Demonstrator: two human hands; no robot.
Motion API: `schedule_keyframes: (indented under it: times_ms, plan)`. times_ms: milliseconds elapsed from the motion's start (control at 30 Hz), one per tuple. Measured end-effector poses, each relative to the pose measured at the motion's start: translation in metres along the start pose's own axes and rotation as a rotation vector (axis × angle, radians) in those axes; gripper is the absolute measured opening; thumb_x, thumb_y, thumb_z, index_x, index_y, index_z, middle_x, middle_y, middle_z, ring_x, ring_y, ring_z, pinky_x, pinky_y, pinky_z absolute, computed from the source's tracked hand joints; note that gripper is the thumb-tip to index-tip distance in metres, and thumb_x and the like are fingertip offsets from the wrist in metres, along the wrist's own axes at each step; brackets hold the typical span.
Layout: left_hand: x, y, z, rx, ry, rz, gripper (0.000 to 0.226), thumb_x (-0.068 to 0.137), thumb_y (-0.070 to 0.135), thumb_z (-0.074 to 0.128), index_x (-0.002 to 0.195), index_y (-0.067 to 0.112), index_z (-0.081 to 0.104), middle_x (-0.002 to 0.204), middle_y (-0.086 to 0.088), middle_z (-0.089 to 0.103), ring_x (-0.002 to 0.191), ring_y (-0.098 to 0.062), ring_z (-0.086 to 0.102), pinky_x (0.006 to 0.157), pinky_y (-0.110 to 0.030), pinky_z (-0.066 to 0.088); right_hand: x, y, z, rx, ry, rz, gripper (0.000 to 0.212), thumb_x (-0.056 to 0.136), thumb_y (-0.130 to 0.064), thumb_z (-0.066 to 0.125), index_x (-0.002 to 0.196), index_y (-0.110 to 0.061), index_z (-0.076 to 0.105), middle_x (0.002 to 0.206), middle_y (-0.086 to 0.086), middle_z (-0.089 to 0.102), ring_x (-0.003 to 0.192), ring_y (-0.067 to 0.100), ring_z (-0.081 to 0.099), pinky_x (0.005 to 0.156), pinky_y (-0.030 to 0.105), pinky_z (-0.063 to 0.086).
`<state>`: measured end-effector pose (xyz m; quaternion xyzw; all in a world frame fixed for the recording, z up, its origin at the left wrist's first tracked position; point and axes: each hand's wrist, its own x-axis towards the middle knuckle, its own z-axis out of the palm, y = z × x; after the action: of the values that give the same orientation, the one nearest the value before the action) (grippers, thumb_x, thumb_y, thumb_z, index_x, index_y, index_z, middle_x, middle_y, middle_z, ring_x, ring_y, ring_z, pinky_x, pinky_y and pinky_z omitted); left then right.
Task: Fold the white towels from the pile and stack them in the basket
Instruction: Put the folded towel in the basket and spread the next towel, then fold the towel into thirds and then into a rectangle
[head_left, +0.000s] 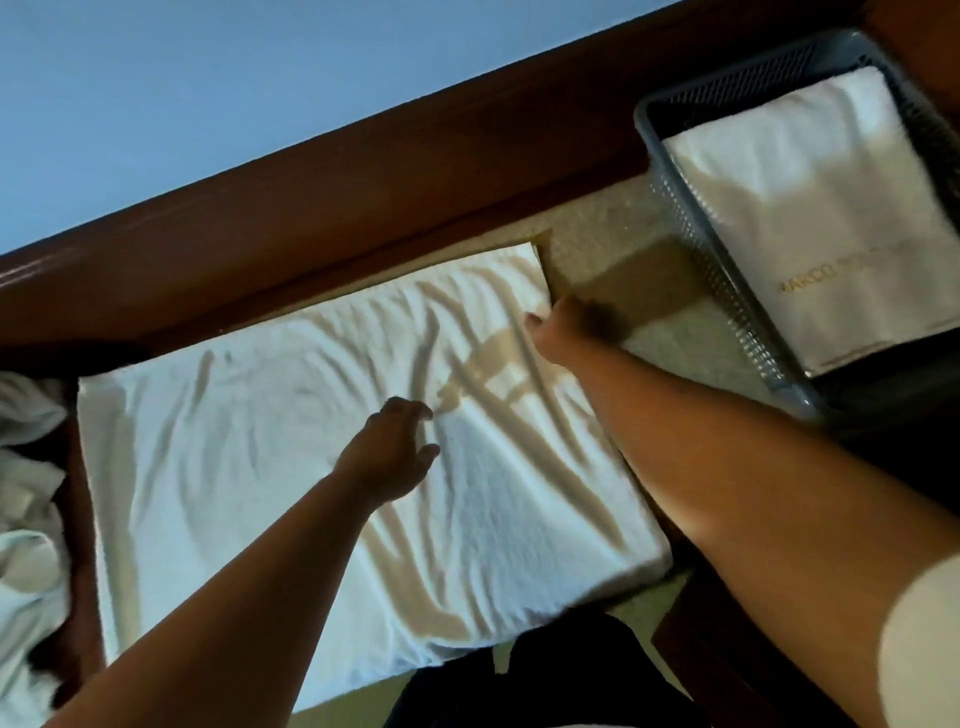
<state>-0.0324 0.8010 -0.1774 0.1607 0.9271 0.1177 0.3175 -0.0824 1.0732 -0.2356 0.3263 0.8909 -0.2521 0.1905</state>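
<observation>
The towel (260, 467) lies spread and creased across the worktop (597, 249), not yet folded over. The likely trouble is a crooked fold. The wrinkles running across the cloth could get trapped inside, and a pull at one edge alone may drag the whole towel askew or off the near side. The left grip (387, 452) rests open on the towel's middle, fingers loosely spread. The right grip (558, 330) sits at the towel's far right edge, blurred, its fingers curled and seemingly pinching that edge. The unfolded pile (26, 519) lies to the left. The basket (727, 291), well to the right, already holds folded towels (810, 208).
</observation>
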Motion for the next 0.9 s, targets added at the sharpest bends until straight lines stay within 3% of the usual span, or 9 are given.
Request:
schedule_keyframes:
  times_ms: [167,267,400,500,633,733,833,900]
  plan:
    - [0.021,-0.007,-0.006,-0.053,0.084,-0.052,0.055,0.094,0.035,0.065,0.144,0.022,0.046,0.148,-0.006,0.039,0.131,-0.032,0.045,0.106,-0.05,0.043,0.061,-0.044,-0.023,-0.002,-0.094,-0.078,0.048,0.084,-0.04,0.06,0.124,-0.013,0.064,0.128,0.013,0.063,0.112,0.035,0.062,0.092,0.037,0.051]
    - [0.019,-0.011,0.002,-0.047,0.119,-0.074,0.055,0.094,0.035,0.065,0.144,0.025,0.045,0.15,-0.005,0.036,0.133,-0.034,0.04,0.105,-0.05,0.042,0.089,-0.049,-0.036,-0.004,-0.136,-0.095,0.054,0.088,-0.031,0.07,0.134,-0.007,0.056,0.136,0.015,0.057,0.122,0.036,0.057,0.096,0.039,0.049]
    - [0.01,-0.016,0.016,0.023,0.193,-0.094,0.06,0.094,0.034,0.064,0.149,0.024,0.04,0.161,-0.006,0.022,0.143,-0.034,0.026,0.107,-0.051,0.038,0.103,-0.045,-0.03,0.025,-0.01,-0.127,0.061,0.095,-0.044,0.06,0.145,-0.011,0.046,0.149,0.016,0.046,0.135,0.038,0.045,0.11,0.046,0.039]
    - [-0.003,-0.022,0.03,0.038,0.171,-0.094,0.066,0.094,0.034,0.063,0.152,0.024,0.034,0.165,-0.009,0.012,0.146,-0.036,0.02,0.109,-0.053,0.036,0.098,-0.043,-0.024,0.067,0.024,-0.127,0.058,0.096,-0.042,0.058,0.144,-0.012,0.046,0.149,0.015,0.046,0.136,0.037,0.044,0.11,0.046,0.039]
    - [-0.032,-0.036,0.048,-0.011,0.139,-0.124,0.069,0.095,0.037,0.062,0.155,0.028,0.03,0.167,-0.005,0.008,0.149,-0.033,0.018,0.112,-0.052,0.034,0.076,-0.043,-0.006,0.064,0.246,-0.101,0.055,0.089,-0.031,0.063,0.14,-0.02,0.044,0.149,0.015,0.036,0.136,0.041,0.037,0.112,0.052,0.034]
    - [-0.06,-0.058,0.06,-0.095,0.14,-0.245,0.069,0.096,0.041,0.059,0.156,0.03,0.026,0.167,0.0,0.007,0.15,-0.03,0.018,0.114,-0.05,0.032,0.022,-0.04,0.029,-0.1,0.36,-0.366,0.059,0.089,-0.024,0.059,0.145,-0.02,0.041,0.149,0.011,0.034,0.132,0.038,0.037,0.113,0.053,0.027]
    - [-0.092,-0.089,0.074,-0.157,0.167,-0.389,0.063,0.097,0.043,0.058,0.152,0.03,0.031,0.167,0.002,0.01,0.147,-0.03,0.025,0.112,-0.05,0.035,-0.041,-0.031,0.072,-0.221,0.234,-0.656,0.052,0.094,-0.031,0.052,0.144,-0.016,0.046,0.152,0.012,0.036,0.142,0.036,0.03,0.118,0.058,0.015]
    - [-0.117,-0.114,0.084,-0.188,0.182,-0.495,0.062,0.097,0.045,0.057,0.152,0.03,0.033,0.167,0.002,0.01,0.146,-0.031,0.027,0.111,-0.05,0.037,-0.081,-0.028,0.104,-0.258,0.121,-0.786,0.055,0.092,-0.038,0.049,0.142,-0.014,0.051,0.154,0.013,0.039,0.144,0.035,0.033,0.115,0.062,0.02]
